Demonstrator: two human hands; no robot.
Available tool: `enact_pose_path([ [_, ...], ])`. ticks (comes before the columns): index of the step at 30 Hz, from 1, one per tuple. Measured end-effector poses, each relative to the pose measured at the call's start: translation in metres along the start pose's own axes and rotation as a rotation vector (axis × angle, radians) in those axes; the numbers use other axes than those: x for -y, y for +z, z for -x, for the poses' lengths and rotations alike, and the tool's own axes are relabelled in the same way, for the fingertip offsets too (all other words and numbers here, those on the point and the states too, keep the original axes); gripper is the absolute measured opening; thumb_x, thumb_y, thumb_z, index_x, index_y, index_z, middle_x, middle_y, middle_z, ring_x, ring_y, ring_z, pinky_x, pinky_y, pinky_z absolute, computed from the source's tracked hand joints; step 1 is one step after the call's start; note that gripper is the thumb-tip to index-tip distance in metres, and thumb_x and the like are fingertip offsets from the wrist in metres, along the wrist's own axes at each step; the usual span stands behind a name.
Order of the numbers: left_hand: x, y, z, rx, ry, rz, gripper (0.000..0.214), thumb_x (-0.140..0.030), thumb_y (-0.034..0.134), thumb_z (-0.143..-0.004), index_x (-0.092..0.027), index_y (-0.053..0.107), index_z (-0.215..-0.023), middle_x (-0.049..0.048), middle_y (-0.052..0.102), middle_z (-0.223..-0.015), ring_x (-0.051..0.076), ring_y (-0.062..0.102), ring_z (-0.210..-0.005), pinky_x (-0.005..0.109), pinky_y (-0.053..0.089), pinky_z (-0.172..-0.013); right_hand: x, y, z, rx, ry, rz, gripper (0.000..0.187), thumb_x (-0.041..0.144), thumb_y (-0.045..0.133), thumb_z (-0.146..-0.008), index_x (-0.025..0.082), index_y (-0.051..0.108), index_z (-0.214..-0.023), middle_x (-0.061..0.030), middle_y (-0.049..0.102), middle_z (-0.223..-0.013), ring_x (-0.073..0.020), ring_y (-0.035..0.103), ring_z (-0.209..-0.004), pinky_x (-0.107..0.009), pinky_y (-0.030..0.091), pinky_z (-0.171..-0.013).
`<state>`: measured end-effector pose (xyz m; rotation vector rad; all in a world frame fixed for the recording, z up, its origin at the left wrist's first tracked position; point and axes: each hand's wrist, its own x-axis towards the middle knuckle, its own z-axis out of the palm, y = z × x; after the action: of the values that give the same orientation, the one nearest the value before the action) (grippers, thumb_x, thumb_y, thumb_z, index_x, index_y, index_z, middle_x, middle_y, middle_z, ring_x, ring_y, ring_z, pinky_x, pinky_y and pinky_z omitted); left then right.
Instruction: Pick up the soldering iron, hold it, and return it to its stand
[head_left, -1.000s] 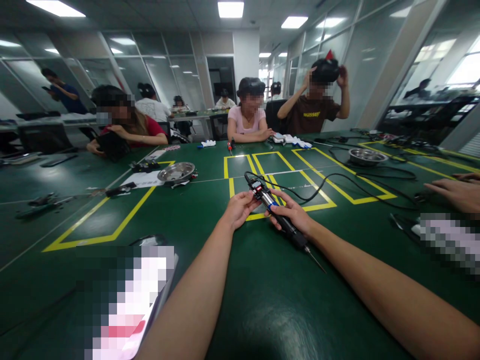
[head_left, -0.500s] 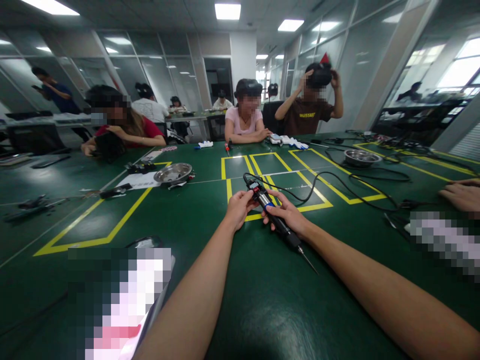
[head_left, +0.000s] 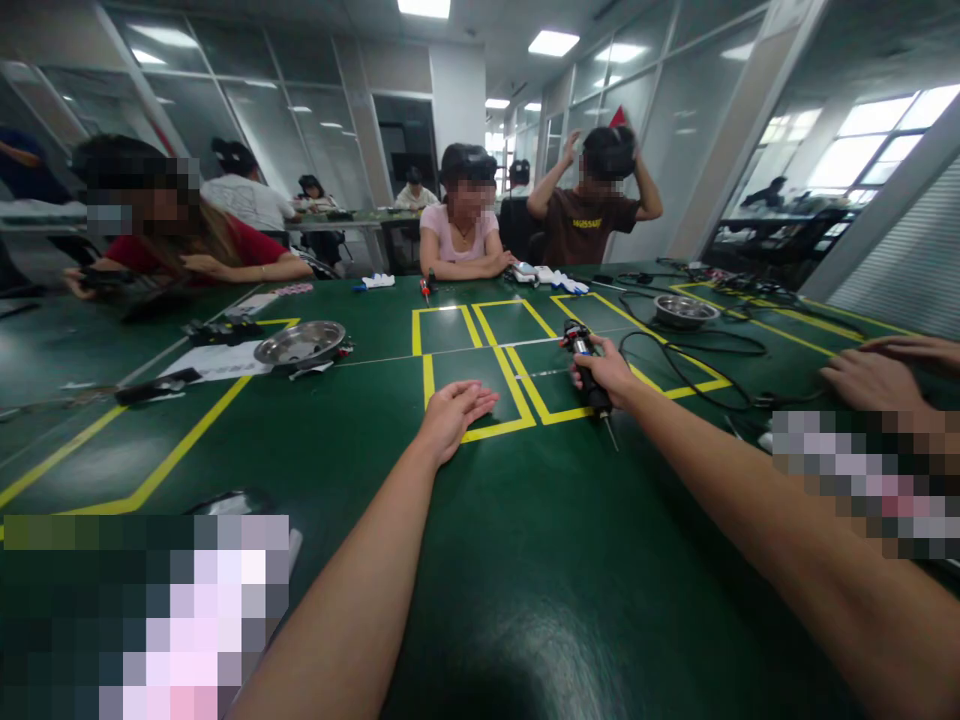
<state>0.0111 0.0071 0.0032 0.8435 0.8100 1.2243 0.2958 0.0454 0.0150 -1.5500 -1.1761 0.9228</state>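
Note:
My right hand [head_left: 611, 372] is wrapped round an electric screwdriver [head_left: 592, 385], a black pen-shaped tool with a silver and blue band. Its thin bit points down toward me, and the cord end faces away. The tool is over the yellow-taped boxes right of the middle of the green table [head_left: 525, 560]. To its left, my left hand [head_left: 454, 415] holds nothing, palm partly turned up and fingers stretched out, above a yellow tape outline [head_left: 499, 432].
A steel bowl [head_left: 300, 345] stands on the left beside a white paper sheet [head_left: 214, 362]. Another steel bowl [head_left: 686, 312] sits at the right among black cables [head_left: 705, 350]. White gloves [head_left: 551, 278] lie at the far edge. A neighbour's hands [head_left: 874, 380] rest at the right; several people sit opposite.
My left hand has let go of the screwdriver and opened. My right hand has carried the screwdriver away to the right and farther from me. The view has turned slightly right.

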Motion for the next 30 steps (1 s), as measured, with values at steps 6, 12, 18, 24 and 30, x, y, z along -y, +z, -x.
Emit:
enact_pose_path([
  [6, -0.004, -0.002, 0.002, 0.019, -0.002, 0.027, 0.025, -0.003, 0.070, -0.078, -0.010, 0.060, -0.100, 0.0097, 0.069, -0.087, 0.019, 0.072, -0.083, 0.033, 0.059, -0.084, 0.033, -0.091, -0.033, -0.157, -0.053, 0.629, 0.077, 0.021, 0.068, -0.073, 0.016, 0.042, -0.145, -0.0182, 0.064, -0.111, -0.0243, 0.066, -0.080, -0.038, 0.053, -0.073],
  [12, -0.005, -0.003, 0.004, 0.028, -0.002, 0.016, 0.026, -0.001, 0.068, -0.078, -0.010, 0.060, -0.101, 0.0086, 0.069, -0.084, 0.018, 0.073, -0.082, 0.029, 0.059, -0.080, 0.054, -0.109, -0.038, 0.095, -0.204, 1.568, 0.059, 0.023, 0.060, -0.085, 0.029, 0.050, -0.143, -0.0193, 0.061, -0.124, -0.0346, 0.062, -0.107, -0.047, 0.046, -0.086],
  [18, -0.008, -0.002, 0.005, 0.045, -0.008, 0.004, 0.023, 0.000, 0.065, -0.080, -0.010, 0.061, -0.101, 0.0087, 0.068, -0.082, 0.018, 0.073, -0.082, 0.026, 0.059, -0.078, 0.050, -0.091, -0.031, 0.347, -0.221, 1.683, 0.053, 0.015, 0.061, -0.082, 0.029, 0.060, -0.133, -0.0169, 0.064, -0.120, -0.0311, 0.063, -0.103, -0.044, 0.047, -0.084],
  [24, -0.007, -0.005, 0.005, 0.070, -0.005, -0.012, 0.022, 0.000, 0.064, -0.081, -0.008, 0.064, -0.101, 0.0112, 0.069, -0.087, 0.018, 0.072, -0.084, 0.027, 0.059, -0.081, 0.051, -0.093, -0.029, 0.324, -0.197, 1.657, 0.057, 0.014, 0.064, -0.080, 0.031, 0.059, -0.134, -0.0162, 0.065, -0.117, -0.0317, 0.063, -0.103, -0.045, 0.046, -0.082],
  [30, -0.006, -0.005, 0.005, 0.109, -0.006, -0.040, 0.023, -0.001, 0.064, -0.081, -0.008, 0.066, -0.104, 0.0128, 0.070, -0.094, 0.018, 0.072, -0.086, 0.027, 0.059, -0.081, 0.053, -0.086, -0.023, 0.167, -0.132, 1.436, 0.063, 0.021, 0.064, -0.080, 0.022, 0.050, -0.141, -0.0187, 0.063, -0.120, -0.0308, 0.064, -0.101, -0.039, 0.047, -0.083],
])
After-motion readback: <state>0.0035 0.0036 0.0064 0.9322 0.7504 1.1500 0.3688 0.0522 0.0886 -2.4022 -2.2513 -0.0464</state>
